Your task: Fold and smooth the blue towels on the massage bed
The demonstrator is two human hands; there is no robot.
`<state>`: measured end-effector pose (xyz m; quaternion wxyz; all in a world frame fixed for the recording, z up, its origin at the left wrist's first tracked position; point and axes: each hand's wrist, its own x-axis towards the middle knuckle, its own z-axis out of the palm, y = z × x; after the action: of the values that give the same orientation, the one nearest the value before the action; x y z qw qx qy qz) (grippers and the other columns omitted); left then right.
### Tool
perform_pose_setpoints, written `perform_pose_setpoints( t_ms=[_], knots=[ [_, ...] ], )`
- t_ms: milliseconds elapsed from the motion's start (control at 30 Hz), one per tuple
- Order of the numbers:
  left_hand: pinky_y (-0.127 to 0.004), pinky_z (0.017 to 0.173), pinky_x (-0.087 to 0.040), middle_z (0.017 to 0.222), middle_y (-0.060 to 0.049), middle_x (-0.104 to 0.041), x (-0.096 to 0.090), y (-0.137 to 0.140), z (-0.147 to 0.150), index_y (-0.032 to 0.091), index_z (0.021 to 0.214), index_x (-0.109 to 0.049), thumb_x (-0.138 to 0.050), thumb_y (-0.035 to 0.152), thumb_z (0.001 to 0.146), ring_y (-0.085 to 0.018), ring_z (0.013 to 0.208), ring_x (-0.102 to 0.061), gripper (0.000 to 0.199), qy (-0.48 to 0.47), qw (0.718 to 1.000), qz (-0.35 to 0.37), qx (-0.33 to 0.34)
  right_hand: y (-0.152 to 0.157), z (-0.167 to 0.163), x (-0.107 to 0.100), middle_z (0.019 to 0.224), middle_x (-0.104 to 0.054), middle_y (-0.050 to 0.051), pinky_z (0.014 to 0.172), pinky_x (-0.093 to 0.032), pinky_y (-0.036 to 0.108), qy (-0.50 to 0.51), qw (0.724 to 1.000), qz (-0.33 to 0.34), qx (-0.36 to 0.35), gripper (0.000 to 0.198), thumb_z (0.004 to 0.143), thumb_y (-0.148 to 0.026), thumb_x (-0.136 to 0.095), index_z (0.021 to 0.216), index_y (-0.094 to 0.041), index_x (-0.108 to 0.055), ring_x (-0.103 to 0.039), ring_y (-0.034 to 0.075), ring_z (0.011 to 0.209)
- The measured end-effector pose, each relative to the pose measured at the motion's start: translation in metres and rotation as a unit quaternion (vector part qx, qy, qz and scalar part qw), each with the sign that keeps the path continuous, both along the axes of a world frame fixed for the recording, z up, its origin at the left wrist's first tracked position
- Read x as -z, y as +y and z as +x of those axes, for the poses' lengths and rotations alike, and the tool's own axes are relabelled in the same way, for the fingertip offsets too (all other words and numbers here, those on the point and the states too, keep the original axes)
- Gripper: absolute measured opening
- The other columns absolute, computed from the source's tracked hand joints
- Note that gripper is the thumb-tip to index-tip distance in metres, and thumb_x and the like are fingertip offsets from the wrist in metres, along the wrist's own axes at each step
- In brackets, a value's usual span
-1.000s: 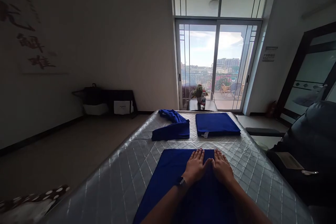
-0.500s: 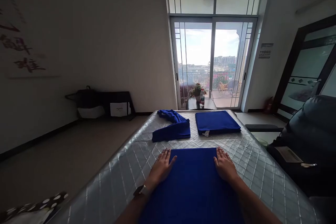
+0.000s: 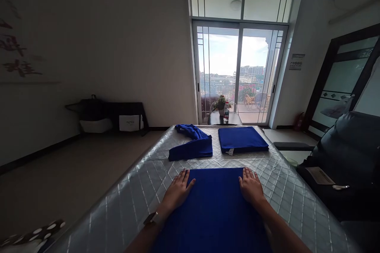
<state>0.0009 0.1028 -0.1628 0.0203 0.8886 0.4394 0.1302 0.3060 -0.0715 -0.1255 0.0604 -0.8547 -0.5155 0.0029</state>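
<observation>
A long, flat piece of blue fabric (image 3: 216, 209) lies smooth on the quilted silver mattress (image 3: 127, 201), its near end running out of view. My left hand (image 3: 177, 190) rests flat on its far left corner, fingers stretched forward and thumb out. On the far right corner my right hand (image 3: 251, 185) lies the same way, palm down. Neither hand grips the fabric. Beyond them sits a neatly folded blue fabric bundle (image 3: 243, 139) with a small white tag. To its left lies a loosely bent blue cloth strip (image 3: 192, 148).
A small dark table (image 3: 237, 118) with a potted plant (image 3: 220, 102) and a bottle (image 3: 226, 111) stands beyond the mattress, before a sliding glass door. A black chair (image 3: 344, 158) is at right. Bags (image 3: 130, 122) sit by the left wall. Polka-dot fabric (image 3: 41, 231) shows at lower left.
The view has shifted slightly, so the scene sits a little further left. Both hands keep the same flat pose on the far corners of the blue fabric.
</observation>
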Motion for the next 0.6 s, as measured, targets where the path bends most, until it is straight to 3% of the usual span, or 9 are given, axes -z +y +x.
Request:
perform_pose_setpoints(
  t_ms=[200,333,433,500,600],
  knots=[
    [-0.049,0.124,-0.027,0.164,-0.017,-0.031,-0.001,0.001,-0.002,0.009,0.156,-0.036,-0.017,0.061,0.102,-0.029,0.153,-0.026,0.077,0.054,0.998,0.006,0.017,-0.003,0.003,-0.003,0.168,-0.009,0.006,0.125,-0.001,0.038,0.021,0.997,0.032,-0.069,0.065,0.103,-0.036,-0.022,0.162,-0.009,-0.019,-0.005,0.018,0.156],
    [-0.047,0.124,-0.026,0.163,-0.019,-0.028,-0.017,0.001,0.005,0.005,0.156,-0.033,-0.014,0.069,0.099,-0.029,0.152,-0.028,0.088,0.086,0.995,-0.027,-0.034,-0.003,0.003,0.000,0.167,-0.015,0.010,0.125,-0.006,0.037,0.064,0.996,0.014,-0.058,0.068,0.103,-0.041,-0.018,0.161,-0.005,-0.020,-0.011,0.020,0.156],
    [-0.050,0.124,-0.024,0.160,-0.026,-0.031,-0.035,-0.011,0.036,-0.003,0.152,-0.036,-0.017,0.071,0.098,-0.035,0.151,-0.029,0.094,0.099,0.992,-0.015,-0.083,-0.001,0.002,0.003,0.167,-0.016,0.012,0.125,-0.007,0.038,0.062,0.997,0.025,-0.048,0.069,0.103,-0.041,-0.020,0.160,-0.004,-0.020,-0.013,0.021,0.155],
    [-0.050,0.124,-0.025,0.161,-0.025,-0.032,-0.043,-0.032,0.073,-0.002,0.153,-0.037,-0.015,0.068,0.099,-0.034,0.151,-0.029,0.091,0.071,0.997,0.001,-0.039,-0.001,0.002,0.004,0.167,-0.018,0.012,0.125,-0.007,0.037,0.058,0.997,0.031,-0.046,0.068,0.103,-0.040,-0.020,0.160,-0.004,-0.022,-0.014,0.021,0.155],
    [-0.046,0.125,-0.028,0.162,-0.017,-0.035,-0.046,-0.075,0.139,0.008,0.155,-0.036,-0.010,0.063,0.102,-0.027,0.153,-0.028,0.081,0.008,0.992,-0.018,0.127,-0.001,0.004,0.008,0.167,-0.018,0.011,0.125,-0.009,0.037,0.048,0.997,0.030,-0.054,0.066,0.103,-0.037,-0.021,0.160,-0.004,-0.023,-0.014,0.021,0.155]
  ],
)
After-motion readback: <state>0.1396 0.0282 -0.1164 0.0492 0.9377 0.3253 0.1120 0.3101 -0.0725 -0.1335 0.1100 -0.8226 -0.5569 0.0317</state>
